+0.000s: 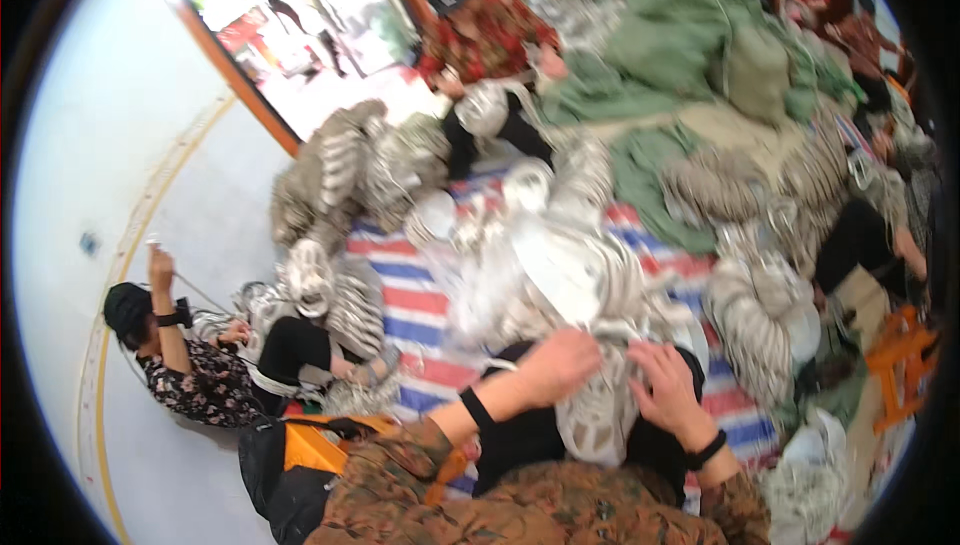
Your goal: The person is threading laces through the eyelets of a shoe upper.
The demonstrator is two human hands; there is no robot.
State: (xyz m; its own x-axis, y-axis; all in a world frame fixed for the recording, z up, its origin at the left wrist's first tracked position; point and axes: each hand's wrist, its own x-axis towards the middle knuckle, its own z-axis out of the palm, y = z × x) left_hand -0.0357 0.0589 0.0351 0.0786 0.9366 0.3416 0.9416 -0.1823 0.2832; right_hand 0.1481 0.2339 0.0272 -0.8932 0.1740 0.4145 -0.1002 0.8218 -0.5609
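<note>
My left hand (565, 360) and my right hand (665, 385) are raised close together over my lap, a small gap between their fingertips. The left fingers are pressed together, and the right fingers are bent in a pinch. What sits in them, perhaps something thin, is too small and blurred to name. Below and between my hands, a pale openwork piece (597, 425) with several cut-out gaps rests across my lap. Just beyond my hands lies a stack of smooth white curved pieces (575, 270), whose kind I cannot make out.
A striped sheet (415, 300) covers the floor. Nested pale pieces (755, 330) lie to the right. Green sacks (680, 35) are heaped at the back. One person (490, 40) sits across from me, another (200, 370) at the left. An orange stool (900, 365) stands at the right.
</note>
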